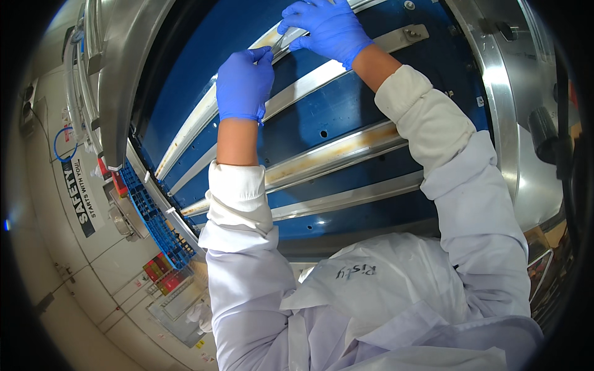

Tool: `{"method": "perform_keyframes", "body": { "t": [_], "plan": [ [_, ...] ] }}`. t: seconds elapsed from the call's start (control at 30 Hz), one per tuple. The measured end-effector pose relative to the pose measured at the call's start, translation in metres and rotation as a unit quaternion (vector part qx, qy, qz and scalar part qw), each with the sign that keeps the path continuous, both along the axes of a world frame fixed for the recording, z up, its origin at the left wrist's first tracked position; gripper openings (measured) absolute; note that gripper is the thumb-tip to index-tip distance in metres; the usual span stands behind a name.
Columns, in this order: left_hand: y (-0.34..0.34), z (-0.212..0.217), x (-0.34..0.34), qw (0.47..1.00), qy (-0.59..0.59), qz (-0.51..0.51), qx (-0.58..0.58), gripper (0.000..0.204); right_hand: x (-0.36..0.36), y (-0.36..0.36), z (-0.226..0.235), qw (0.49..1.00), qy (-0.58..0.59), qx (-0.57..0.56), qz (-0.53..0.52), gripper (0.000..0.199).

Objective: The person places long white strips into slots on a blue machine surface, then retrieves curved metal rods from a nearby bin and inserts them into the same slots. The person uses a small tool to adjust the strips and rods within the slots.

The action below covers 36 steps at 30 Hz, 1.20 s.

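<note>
Blue-gloved left hand (244,85): fingers bent together at the upper metal rail (192,125); whether anything is pinched cannot be told. Right hand (328,34): partly open, thumb and forefinger apart, at the same rail; grip unconfirmed. Surroundings: stained lower rail (334,157) nearer the body; blue crate (151,213) at left. Both hands obscure part of the upper metal rail, which crosses the blue panel (297,137) obliquely: long, silvery, brown-marked.
</note>
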<state>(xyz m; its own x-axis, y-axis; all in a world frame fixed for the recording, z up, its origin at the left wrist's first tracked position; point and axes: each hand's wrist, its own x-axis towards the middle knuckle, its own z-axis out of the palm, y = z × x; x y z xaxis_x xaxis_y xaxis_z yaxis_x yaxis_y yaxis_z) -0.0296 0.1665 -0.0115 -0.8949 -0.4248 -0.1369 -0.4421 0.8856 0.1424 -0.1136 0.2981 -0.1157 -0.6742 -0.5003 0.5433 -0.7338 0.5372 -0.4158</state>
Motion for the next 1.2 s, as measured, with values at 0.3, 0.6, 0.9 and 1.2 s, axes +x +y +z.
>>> {"method": "perform_keyframes", "body": {
  "t": [0.3, 0.6, 0.9, 1.2],
  "plan": [
    [-0.002, 0.003, 0.0, 0.997, -0.007, -0.045, -0.058, 0.026, -0.001, -0.001, 0.001, 1.0, -0.016, 0.001, 0.001, 0.027],
    [0.007, 0.008, -0.009, 0.985, -0.055, -0.091, -0.137, 0.021, 0.001, 0.002, 0.005, 1.0, -0.024, 0.011, 0.014, 0.026],
    [0.0, 0.004, -0.007, 0.993, -0.057, -0.065, -0.085, 0.023, -0.004, 0.011, -0.006, 0.999, 0.02, 0.034, -0.022, 0.028],
    [0.012, 0.008, -0.012, 0.993, -0.066, -0.05, -0.087, 0.024, -0.005, 0.016, 0.004, 0.999, -0.031, 0.022, 0.004, 0.026]
  ]
}}
